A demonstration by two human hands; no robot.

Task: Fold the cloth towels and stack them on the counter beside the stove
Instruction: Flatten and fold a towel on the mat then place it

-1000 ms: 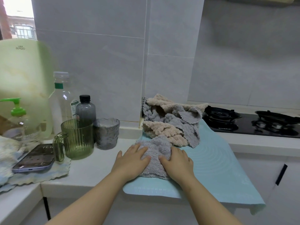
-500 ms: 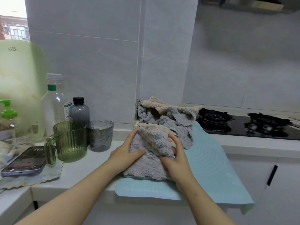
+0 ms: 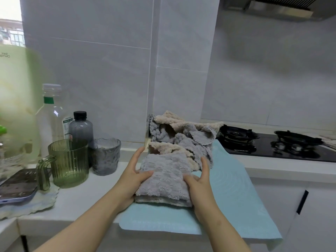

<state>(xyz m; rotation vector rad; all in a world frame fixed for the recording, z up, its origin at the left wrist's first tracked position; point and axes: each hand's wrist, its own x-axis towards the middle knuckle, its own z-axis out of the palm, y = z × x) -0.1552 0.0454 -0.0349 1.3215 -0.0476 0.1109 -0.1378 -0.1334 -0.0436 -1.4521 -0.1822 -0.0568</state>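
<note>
While the left hand (image 3: pixel 134 177) and right hand (image 3: pixel 200 184) pinch the folded towel (image 3: pixel 163 177) between them, it looks ready to stack; next, set it down flat.

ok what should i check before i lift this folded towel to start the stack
1. Fold finished: the folded towel lies in flat layers on the mat: ok.
2. Grip: left hand and right hand hold its sides, thumbs on top: ok.
3. Free of the unfolded pile: the pile lies against its far edge: not ok.
4. Landing spot: bare mat to its right: ok.
5. Burner beside the pile, no flame seen: ok.
6. Lower layers even: cannot tell.
</note>
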